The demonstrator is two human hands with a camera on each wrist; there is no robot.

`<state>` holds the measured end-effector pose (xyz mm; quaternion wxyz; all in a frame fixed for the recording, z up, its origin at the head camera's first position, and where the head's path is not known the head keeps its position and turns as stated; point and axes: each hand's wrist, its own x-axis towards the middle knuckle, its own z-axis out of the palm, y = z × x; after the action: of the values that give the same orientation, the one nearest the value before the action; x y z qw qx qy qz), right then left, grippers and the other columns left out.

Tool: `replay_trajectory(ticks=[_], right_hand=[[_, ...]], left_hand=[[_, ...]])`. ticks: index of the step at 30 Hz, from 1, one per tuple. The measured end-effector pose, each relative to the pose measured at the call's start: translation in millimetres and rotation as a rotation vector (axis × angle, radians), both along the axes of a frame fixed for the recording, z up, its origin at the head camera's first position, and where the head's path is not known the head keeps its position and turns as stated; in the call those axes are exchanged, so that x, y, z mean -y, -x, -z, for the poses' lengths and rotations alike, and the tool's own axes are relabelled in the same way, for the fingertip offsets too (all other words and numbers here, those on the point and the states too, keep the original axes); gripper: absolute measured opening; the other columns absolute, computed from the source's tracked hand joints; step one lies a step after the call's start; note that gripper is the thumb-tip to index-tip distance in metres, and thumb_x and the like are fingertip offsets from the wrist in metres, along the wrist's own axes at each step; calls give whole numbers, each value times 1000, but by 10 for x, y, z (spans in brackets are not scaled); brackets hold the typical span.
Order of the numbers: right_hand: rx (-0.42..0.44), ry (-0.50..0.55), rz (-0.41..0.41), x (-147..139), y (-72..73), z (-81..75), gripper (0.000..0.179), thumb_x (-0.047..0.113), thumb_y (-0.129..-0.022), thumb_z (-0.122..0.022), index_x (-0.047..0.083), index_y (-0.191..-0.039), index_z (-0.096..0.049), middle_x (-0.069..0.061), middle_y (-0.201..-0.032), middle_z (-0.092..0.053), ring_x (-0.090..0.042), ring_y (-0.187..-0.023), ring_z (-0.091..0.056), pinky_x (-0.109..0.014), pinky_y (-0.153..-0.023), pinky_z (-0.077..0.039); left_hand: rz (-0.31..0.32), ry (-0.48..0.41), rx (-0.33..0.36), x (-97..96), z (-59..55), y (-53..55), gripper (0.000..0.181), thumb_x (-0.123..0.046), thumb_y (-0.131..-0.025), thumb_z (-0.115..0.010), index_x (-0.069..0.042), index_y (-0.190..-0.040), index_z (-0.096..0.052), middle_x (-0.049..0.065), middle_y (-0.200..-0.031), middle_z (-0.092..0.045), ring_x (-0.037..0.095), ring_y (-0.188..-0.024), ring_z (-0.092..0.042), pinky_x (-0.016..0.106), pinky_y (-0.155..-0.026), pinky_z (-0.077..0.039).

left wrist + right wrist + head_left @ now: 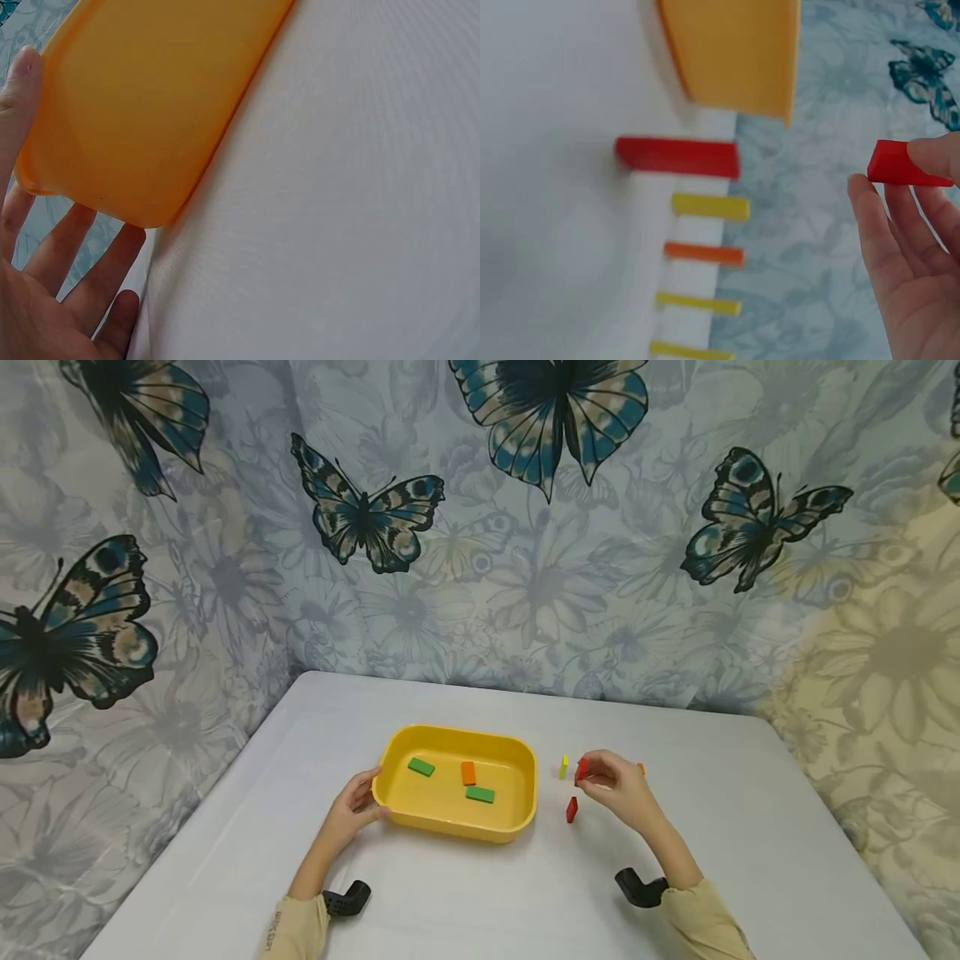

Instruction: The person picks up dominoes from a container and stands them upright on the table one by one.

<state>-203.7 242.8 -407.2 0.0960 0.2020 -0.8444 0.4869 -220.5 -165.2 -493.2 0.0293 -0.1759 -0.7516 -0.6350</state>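
At the left end of a yellow plastic tray, my left hand touches the outer wall with spread fingers and thumb; the left wrist view shows the fingertips against the tray's end. Between thumb and fingers my right hand pinches a small red block, held above the table right of the tray. Nearest to this hand, another red block stands upright on the table, and a yellow block stands farther back. Inside the tray lie two green blocks and an orange block.
Past the right hand an orange block peeks out, mostly hidden. In the right wrist view, upright yellow and orange blocks form a row beside the standing red one. A butterfly-patterned cloth hangs behind the white table.
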Motion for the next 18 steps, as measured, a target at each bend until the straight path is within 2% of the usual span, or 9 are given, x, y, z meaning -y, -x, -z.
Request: replay_trajectory(ticks=[5,8,12,18], right_hand=[[71,-43,44,-279,1,351,23,-9,-76,-65,-5,-96,-54,-12,-87,-61,-22,-77,-61,-24,-68,-50],[130,-90,66,-340,-51,507,24,-10,-74,-66,-3,-93,-53,-10,-86,-61,-24,-78,-62,-28,-68,-51],[151,-153,55,-367,-63,612,24,-12,-72,-66,-3,-91,-54,-8,-84,-59,-26,-80,-60,-32,-70,-50],[154,-231,17,-366,21,660,23,-13,-71,-64,-2,-89,-55,-6,-81,-59,-26,-79,-59,-35,-70,-50]], left_hand=[[8,-10,10,10,36,-17,62,4,-75,-68,8,-129,-38,27,-126,-43,42,-108,-45,46,-90,-37],[5,-10,22,11,51,-42,62,4,-75,-68,9,-129,-38,28,-126,-43,42,-108,-45,52,-89,-34],[3,-3,17,-13,39,-46,62,4,-75,-68,10,-128,-37,29,-126,-42,43,-107,-44,53,-89,-34],[10,1,-11,-20,2,-7,61,5,-75,-68,11,-128,-37,29,-125,-43,44,-107,-45,53,-87,-36]])
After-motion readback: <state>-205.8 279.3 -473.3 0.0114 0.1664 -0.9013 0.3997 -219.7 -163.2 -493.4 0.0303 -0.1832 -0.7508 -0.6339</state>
